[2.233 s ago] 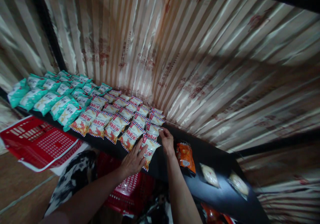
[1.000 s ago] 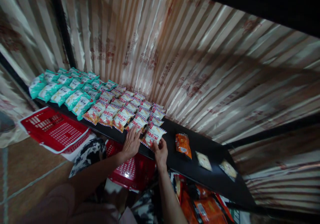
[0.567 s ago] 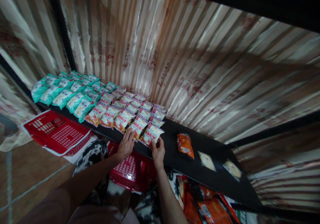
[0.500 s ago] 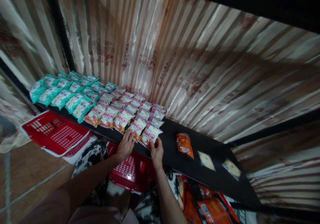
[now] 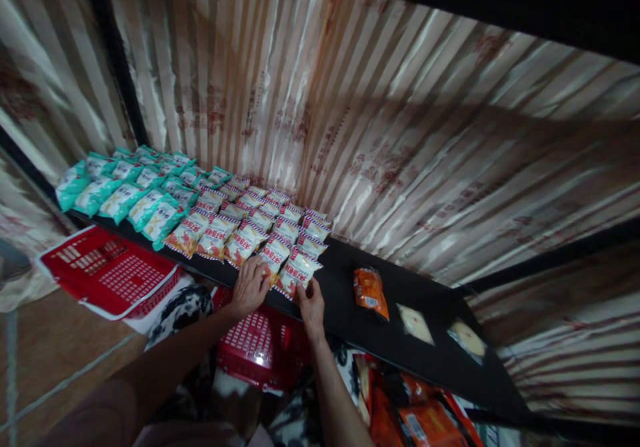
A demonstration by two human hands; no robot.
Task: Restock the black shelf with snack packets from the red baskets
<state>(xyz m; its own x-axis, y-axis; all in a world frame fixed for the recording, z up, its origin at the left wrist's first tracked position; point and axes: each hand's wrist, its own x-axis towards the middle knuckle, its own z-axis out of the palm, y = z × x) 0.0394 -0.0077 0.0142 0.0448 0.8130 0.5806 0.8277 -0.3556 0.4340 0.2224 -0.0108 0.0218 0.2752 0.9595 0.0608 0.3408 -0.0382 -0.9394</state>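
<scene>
White-and-orange snack bags (image 5: 241,242) with striped edges and red lettering stand in close rows on the black shelf (image 5: 335,314). My left hand (image 5: 250,287) rests at the front edge, its fingers lying against the lower part of a front-row bag (image 5: 275,255); it grips nothing. At the right end of that row, my right hand (image 5: 311,304) has its thumb and fingers closed on the lower right corner of the last bag (image 5: 297,271). That bag leans back against the ones behind it. The fingertips of my right hand are partly hidden by the bag.
Turquoise snack bags (image 5: 121,200) fill the shelf's left end. To the right lie an orange packet (image 5: 370,292) and two pale flat packets (image 5: 416,323), (image 5: 467,340). Red baskets (image 5: 110,267) and orange packets (image 5: 430,420) are below the front edge. A striped curtain (image 5: 280,87) hangs behind.
My left hand has shifted slightly left along the front bags. My right hand stays at the end bag, which has hardly moved. The view has shifted a little.
</scene>
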